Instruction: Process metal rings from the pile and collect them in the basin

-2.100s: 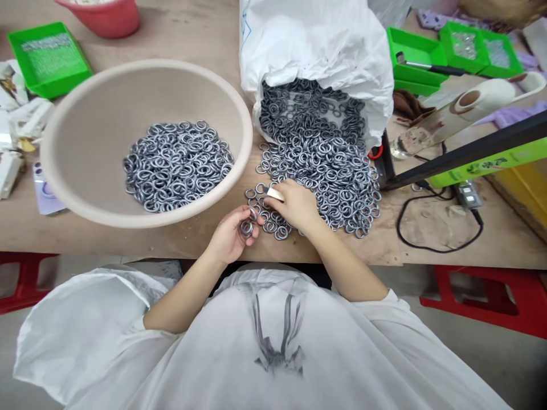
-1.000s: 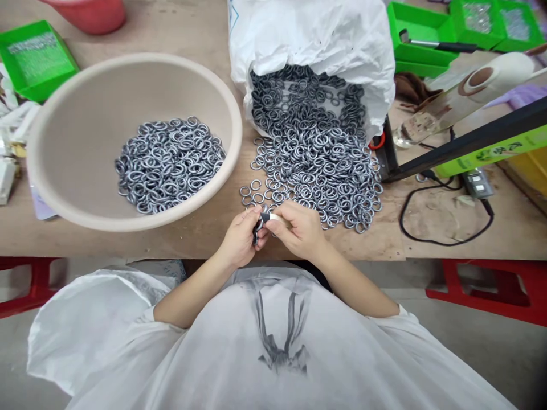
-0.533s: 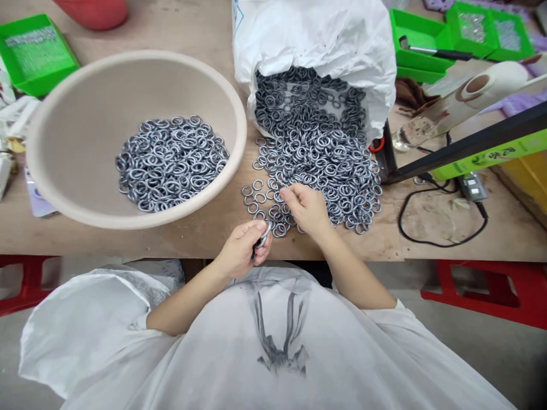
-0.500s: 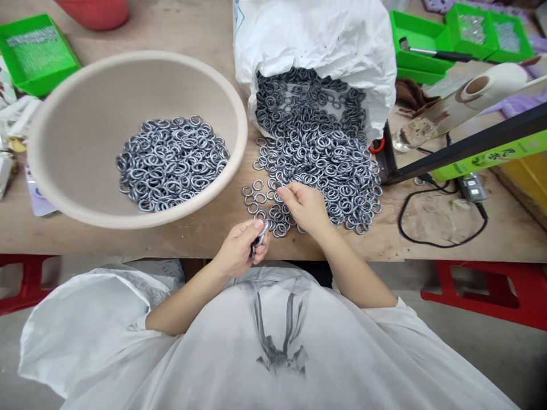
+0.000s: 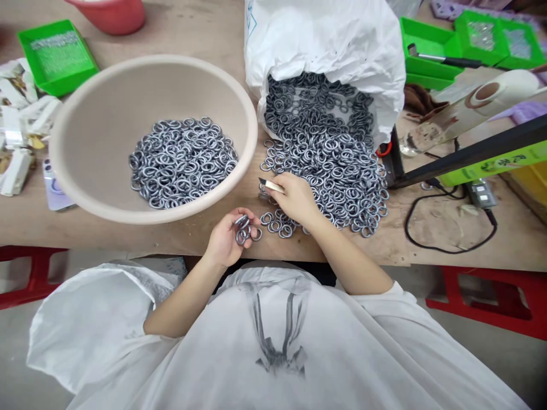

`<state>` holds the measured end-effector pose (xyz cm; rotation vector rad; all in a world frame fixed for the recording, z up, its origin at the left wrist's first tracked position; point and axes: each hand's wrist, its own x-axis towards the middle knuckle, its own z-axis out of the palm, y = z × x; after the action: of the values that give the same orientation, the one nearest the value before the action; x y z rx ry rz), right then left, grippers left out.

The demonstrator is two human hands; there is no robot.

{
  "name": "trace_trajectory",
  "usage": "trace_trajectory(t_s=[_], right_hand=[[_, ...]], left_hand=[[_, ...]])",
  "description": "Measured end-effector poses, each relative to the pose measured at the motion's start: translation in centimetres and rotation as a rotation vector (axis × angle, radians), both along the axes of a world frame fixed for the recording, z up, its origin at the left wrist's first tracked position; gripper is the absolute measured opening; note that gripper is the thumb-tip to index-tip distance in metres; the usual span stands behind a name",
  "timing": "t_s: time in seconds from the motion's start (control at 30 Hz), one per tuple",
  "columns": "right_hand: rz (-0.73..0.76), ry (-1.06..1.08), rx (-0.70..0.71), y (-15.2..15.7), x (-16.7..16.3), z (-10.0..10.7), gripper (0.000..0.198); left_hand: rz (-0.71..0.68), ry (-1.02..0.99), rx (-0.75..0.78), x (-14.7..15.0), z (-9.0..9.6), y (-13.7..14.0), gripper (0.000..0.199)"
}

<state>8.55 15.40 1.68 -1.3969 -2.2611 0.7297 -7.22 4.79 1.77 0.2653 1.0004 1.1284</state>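
My left hand [image 5: 228, 238] is turned palm up with its fingers curled round several grey metal rings [image 5: 244, 230], some of them at its fingertips. My right hand [image 5: 297, 199] grips a small flat pale tool with a dark pointed tip [image 5: 272, 185]; its exact kind is unclear. Under that hand some rings are partly hidden. It is at the near left edge of a heap of loose rings [image 5: 337, 171], which spills out of a white sack [image 5: 325, 40]. Left of both hands stands a big beige basin [image 5: 102, 85] with many such rings in it.
Green trays [image 5: 60, 62] hold small parts at both back corners. A black metal bar [image 5: 470, 148], a clear bottle [image 5: 431, 128] and a cable [image 5: 410, 228] are on the right. White parts [image 5: 17, 125] lie far left. A white bag [image 5: 98, 319] hangs below the table's front edge.
My left hand has opened somewhat and turned up, showing the rings in it. My right hand has moved slightly left and away, bringing the pale tool into sight. The camera view has shifted a little.
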Motion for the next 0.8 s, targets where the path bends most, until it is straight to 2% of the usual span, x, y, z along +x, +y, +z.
trace_trajectory(t_s=[0.1, 0.2, 0.27, 0.33, 0.43, 0.6, 0.7, 0.8], right_hand=[[-0.074, 0.389, -0.201, -1.9, 1.6, 0.3, 0.02], [-0.119, 0.715, -0.409, -4.6, 2.1, 0.4, 0.023], [-0.185, 0.844, -0.429, -6.0, 2.0, 0.2, 0.026], [-0.27, 0.932, -0.353, -6.9, 1.8, -0.1, 0.029], [-0.295, 0.985, -0.258, -7.6, 1.7, -0.5, 0.031], [-0.083, 0.958, -0.478, -7.3, 2.4, -0.2, 0.038], [-0.011, 0.952, -0.45, -6.9, 2.6, 0.0, 0.042], [-0.024, 0.965, -0.447, -6.7, 2.6, 0.1, 0.038]], left_hand=[[-0.016, 0.012, 0.036, 1.1, -0.1, 0.9, 0.019], [-0.019, 0.077, 0.09, 2.9, -0.2, 1.5, 0.031], [-0.011, 0.11, 0.15, 4.0, -0.2, 1.5, 0.042], [0.003, 0.128, 0.211, 4.9, -0.3, 1.4, 0.047], [-0.011, 0.147, 0.248, 5.5, -0.3, 1.2, 0.045], [-0.099, 0.141, 0.253, 5.2, -0.1, 0.9, 0.047], [-0.149, 0.128, 0.25, 5.0, 0.3, 0.8, 0.051], [-0.181, 0.099, 0.2, 5.0, 0.9, 0.6, 0.052]])
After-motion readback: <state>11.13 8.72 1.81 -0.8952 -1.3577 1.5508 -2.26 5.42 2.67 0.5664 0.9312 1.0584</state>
